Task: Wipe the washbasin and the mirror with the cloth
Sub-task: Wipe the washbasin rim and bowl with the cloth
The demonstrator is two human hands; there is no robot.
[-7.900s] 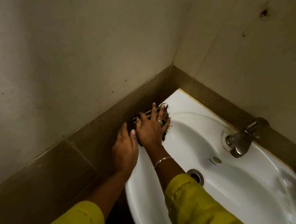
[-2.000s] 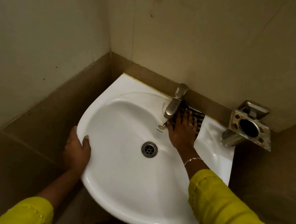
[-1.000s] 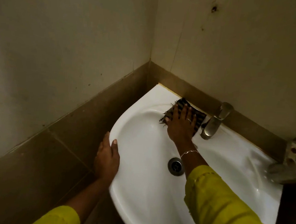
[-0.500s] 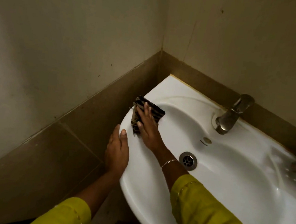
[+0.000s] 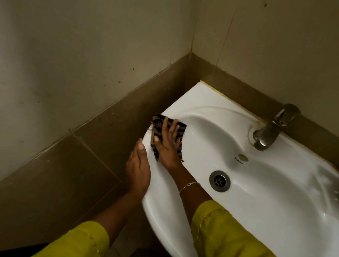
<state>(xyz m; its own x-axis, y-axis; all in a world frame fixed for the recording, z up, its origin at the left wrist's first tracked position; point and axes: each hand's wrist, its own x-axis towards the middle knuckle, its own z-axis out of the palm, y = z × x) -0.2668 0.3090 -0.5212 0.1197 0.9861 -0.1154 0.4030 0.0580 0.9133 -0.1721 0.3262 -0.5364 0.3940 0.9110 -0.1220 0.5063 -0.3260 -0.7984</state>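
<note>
A dark, tan-striped cloth (image 5: 158,127) with frayed edges lay on the left rim of the white washbasin (image 5: 270,210), pressed flat by the straight fingers of the right hand (image 5: 168,145). The left hand (image 5: 138,171) rested against the rim beside it, its grip unclear. Beige walls (image 5: 70,36) with a brown tile band (image 5: 74,164) met behind.

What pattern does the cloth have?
The cloth has dark and tan stripes, seen in the head view, under the right hand.
</note>
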